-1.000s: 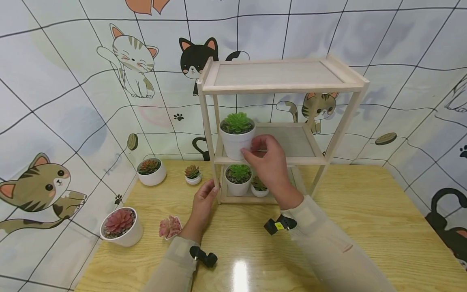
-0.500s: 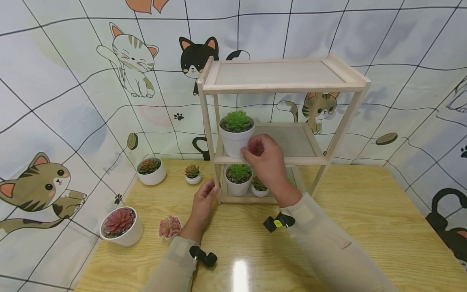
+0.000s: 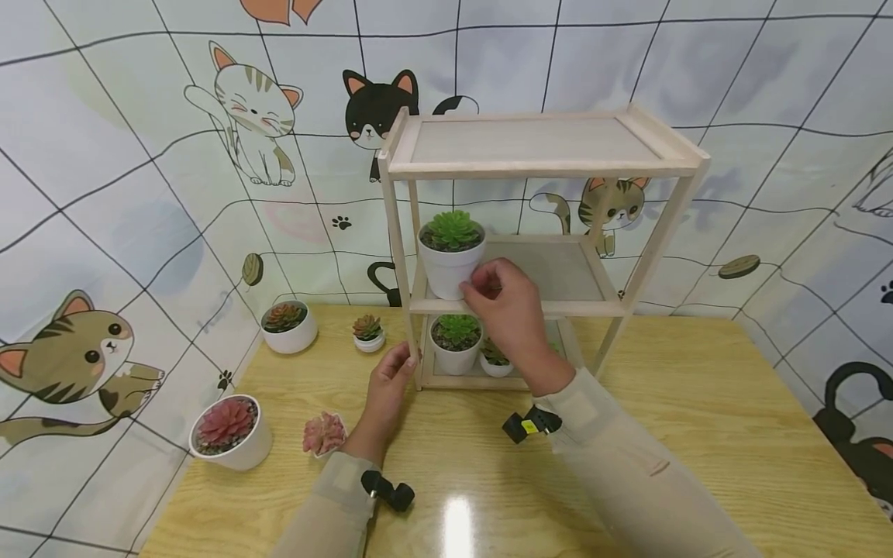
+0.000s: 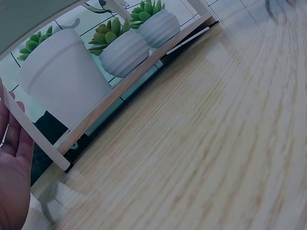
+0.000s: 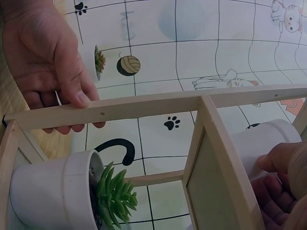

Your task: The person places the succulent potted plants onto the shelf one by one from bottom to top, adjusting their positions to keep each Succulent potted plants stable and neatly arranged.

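Observation:
A white pot with a bright green succulent (image 3: 449,263) stands upright at the left of the middle tier of a wooden shelf (image 3: 544,167). My right hand (image 3: 509,306) holds this pot at its lower right, thumb on the front and fingers curled at the side, partly hidden. In the right wrist view the thumb touches the white pot (image 5: 259,148). My left hand (image 3: 387,391) grips the shelf's left front post (image 3: 401,287) near the bottom, its fingers around the post. On the bottom tier sit a larger green succulent (image 3: 456,345) and small ribbed pots (image 4: 125,52).
To the left on the table (image 3: 698,434) are a red succulent (image 3: 230,434), a pink one (image 3: 324,434), an orange-green one in a bowl-like pot (image 3: 289,329) and a tiny one (image 3: 368,333). A cat-print cloth (image 3: 314,232) hangs behind.
The green succulent's pot has shifted slightly back and left on the middle tier, with my right hand following it. My left hand stays on the post.

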